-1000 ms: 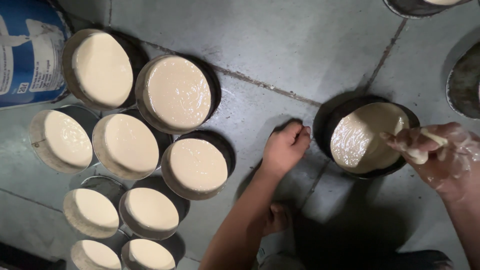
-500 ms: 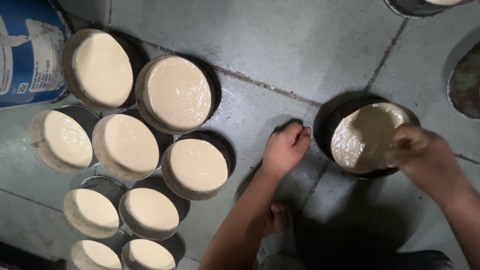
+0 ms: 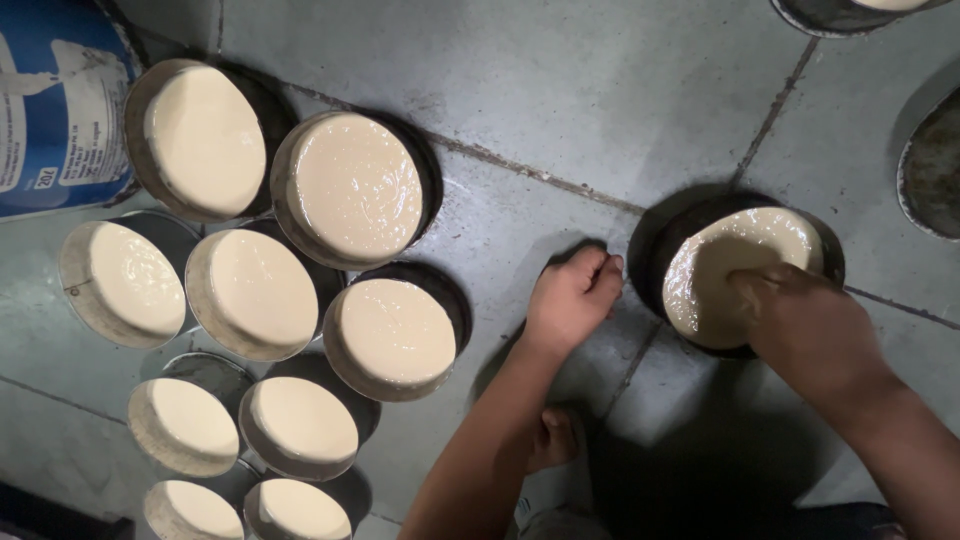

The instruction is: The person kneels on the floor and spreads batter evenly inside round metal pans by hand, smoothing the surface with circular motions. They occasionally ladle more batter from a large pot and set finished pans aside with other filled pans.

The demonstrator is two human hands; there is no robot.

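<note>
Batter tin (image 3: 735,275) at 3 o'clock on tiled floor (image 3: 600,90); right hand (image 3: 800,325) inside, fingers hidden in batter, grip unclear. Left hand (image 3: 575,300) curled, empty, braced on floor beside tin. Step: levelling batter; next likely needs gentle, even sweep.

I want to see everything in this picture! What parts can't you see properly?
Head view, the only one:
- Right hand: its fingertips dip into the pan of batter, so the hand's own back hides them and its grip.
- Left hand: knuckles down on the floor; its palm is hidden.
- Blue bag: cut off by the left edge.
- Pans at top right and far right: cut by the edges.
- Foot: partly behind the left arm.
</note>
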